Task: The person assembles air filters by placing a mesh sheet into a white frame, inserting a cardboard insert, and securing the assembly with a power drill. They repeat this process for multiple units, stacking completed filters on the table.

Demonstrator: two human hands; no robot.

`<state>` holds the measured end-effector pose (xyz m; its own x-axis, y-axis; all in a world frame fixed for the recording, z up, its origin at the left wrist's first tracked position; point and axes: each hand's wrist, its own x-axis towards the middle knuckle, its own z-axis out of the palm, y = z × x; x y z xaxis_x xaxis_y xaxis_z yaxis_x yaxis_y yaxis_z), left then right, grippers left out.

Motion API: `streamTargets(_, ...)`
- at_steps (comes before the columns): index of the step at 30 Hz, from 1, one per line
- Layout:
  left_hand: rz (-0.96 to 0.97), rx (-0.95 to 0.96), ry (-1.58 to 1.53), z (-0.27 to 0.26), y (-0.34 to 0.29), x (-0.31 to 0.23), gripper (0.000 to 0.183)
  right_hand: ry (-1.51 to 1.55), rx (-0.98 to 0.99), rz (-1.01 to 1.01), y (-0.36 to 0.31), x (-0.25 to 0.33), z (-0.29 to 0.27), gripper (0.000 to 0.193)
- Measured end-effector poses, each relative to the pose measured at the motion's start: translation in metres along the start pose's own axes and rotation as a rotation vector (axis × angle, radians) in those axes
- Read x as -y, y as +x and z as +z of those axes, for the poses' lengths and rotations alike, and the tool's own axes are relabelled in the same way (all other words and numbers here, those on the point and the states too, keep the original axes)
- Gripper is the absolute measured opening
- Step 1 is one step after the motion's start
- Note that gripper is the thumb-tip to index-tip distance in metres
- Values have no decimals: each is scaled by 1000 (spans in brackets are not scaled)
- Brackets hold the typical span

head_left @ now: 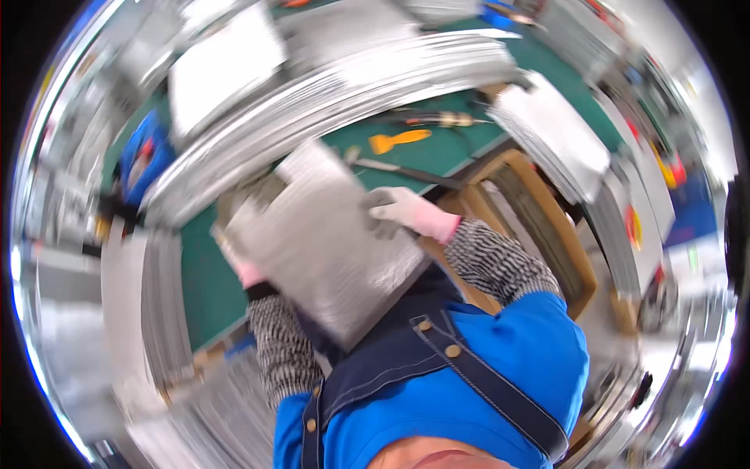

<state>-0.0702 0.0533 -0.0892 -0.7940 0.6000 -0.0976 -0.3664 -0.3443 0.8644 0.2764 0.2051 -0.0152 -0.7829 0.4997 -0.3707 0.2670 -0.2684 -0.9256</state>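
Observation:
A silver, finely textured panel (332, 242) with a notched upper left corner is tilted in front of my chest. My right hand (405, 213), in a white and grey glove with a pink cuff, grips its right edge with the fingers lying over the face. At its left edge is my left hand (244, 262), also gloved, mostly hidden by the panel and blurred. It appears to hold that side from behind. A grey-brown piece (262, 190), too blurred to name, shows beyond the panel's upper left edge.
On the green table (207, 289) lie a yellow scraper (400, 141), a hammer-like tool (402, 169) and a screwdriver-like tool (445, 119). A long stack of silver panels (336, 90) crosses behind. An open cardboard box (574, 258) stands at my right, another panel stack (160, 305) at left.

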Motion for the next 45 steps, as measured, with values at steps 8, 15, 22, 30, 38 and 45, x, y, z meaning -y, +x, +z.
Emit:
streamTargets(8, -228, -13, -112, 40, 8, -4, 67, -1357, -1200, -226, -140, 33, -237, 38)
streamTargets(15, -75, -12, 117, 8, 7, -2, 75, -1370, -1066, 273, -195, 21, -322, 63)
streamTargets(22, -82, 181, -121, 15, 5, -9, 78, -1528, -1385, 360, -222, 88, -316, 28)
streamTargets(30, -267, 464, -372, 24, 0, -2, 83, -421, -1813, -959, -187, 122, -172, 41)
streamTargets(38, -265, 322, -378, 33, -4, -6, 99, 72, -427, -350, 6, 7, -13, 38)
streamTargets(45, -310, 537, -641, 41, 0, -7, 104, -55, -238, -136, 23, 15, 13, 38)
